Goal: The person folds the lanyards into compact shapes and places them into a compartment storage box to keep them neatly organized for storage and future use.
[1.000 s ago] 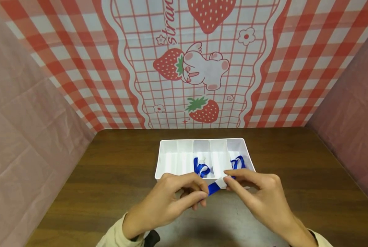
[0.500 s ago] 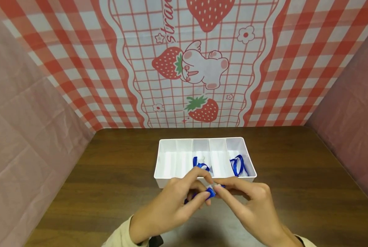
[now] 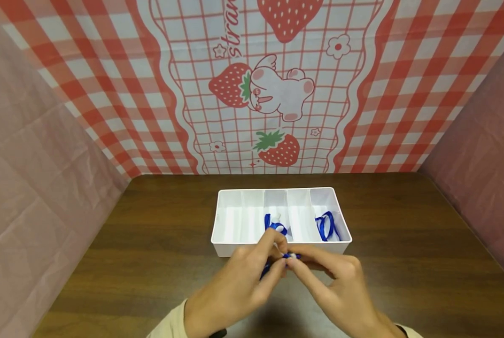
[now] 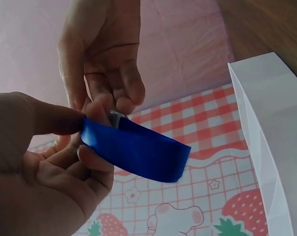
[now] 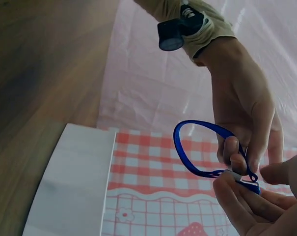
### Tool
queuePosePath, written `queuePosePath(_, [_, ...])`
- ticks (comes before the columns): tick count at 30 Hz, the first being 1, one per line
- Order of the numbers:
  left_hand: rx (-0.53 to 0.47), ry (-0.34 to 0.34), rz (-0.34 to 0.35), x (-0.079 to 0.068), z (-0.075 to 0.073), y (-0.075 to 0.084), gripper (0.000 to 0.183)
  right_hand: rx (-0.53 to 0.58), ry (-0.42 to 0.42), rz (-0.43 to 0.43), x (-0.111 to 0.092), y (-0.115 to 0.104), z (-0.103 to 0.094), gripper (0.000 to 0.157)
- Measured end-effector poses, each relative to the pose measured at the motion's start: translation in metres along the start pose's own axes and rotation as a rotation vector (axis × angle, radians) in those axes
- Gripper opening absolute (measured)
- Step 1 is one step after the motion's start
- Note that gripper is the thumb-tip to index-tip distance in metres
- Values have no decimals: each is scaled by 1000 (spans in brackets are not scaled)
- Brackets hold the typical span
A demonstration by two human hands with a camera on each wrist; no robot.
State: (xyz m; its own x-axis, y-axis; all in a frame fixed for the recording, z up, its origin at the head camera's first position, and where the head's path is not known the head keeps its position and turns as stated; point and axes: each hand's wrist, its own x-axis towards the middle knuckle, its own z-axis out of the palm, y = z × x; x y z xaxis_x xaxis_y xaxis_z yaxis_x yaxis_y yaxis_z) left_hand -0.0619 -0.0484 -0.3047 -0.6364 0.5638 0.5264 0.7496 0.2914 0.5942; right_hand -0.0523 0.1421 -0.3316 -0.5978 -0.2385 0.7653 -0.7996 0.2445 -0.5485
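Note:
Both hands meet in front of the white tray, their fingertips close together on one blue ribbon [image 3: 286, 256]. My left hand [image 3: 235, 291] pinches the ribbon between thumb and fingers. In the left wrist view the ribbon [image 4: 143, 152] bends out in a wide loop from the left fingertips. My right hand [image 3: 340, 286] pinches the ribbon's end beside a small white piece [image 5: 232, 174], partly hidden by fingers. Seen from the right wrist, the thin blue loop [image 5: 179, 147] hangs open beside the left hand [image 5: 246, 98].
Just beyond the hands stands a white divided tray [image 3: 235, 250] on the brown wooden table [image 3: 150, 225]. A blue ribbon [image 3: 329, 226] lies in its rightmost compartment, another blue ribbon [image 3: 279, 228] in the middle one. A checked strawberry cloth [image 3: 277, 141] hangs behind, with pink cloth at both sides.
The hands have drawn together, and the flat blue and white stretch of ribbon between them is now mostly covered by fingertips. The right hand moved left and down, uncovering the ribbon in the rightmost compartment.

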Motion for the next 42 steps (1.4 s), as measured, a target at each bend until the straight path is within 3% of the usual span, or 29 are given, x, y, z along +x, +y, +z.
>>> queuePosePath(3, [55, 12, 2, 0, 2, -1, 17, -73, 18, -51, 0, 2, 1, 15])
queuePosePath(6, [78, 14, -8, 0, 4, -1, 19, -134, 36, -76, 1, 3, 2, 19])
queuePosePath(11, [87, 9, -35, -1, 5, 0, 26, -159, 66, -59, 1, 5, 1, 11])
queuePosePath(14, [98, 7, -42, -1, 5, 0, 26, -147, 61, -32, 1, 5, -1, 17])
queuePosePath(17, [118, 0, -29, 0, 5, 1, 23, -139, 21, -24, 0, 5, -1, 22])
queuePosePath(21, [161, -17, 11, 1, 7, 1, 23, -167, -11, -69, 1, 6, -2, 13])
queuePosePath(25, [196, -36, 42, -1, 8, 2, 28, -214, 22, -104, 3, 7, -3, 26])
queuePosePath(30, [210, -2, 40, -2, 9, 2, 36, -199, 69, -78, 4, 7, -6, 13])
queuePosePath(35, [243, 26, 16, -2, 6, 1, 38, -180, 86, -34, 5, 5, -8, 21])
queuePosePath(42, [240, -21, 28, 0, 5, 2, 28, -132, 11, 35, 4, 2, -10, 31])
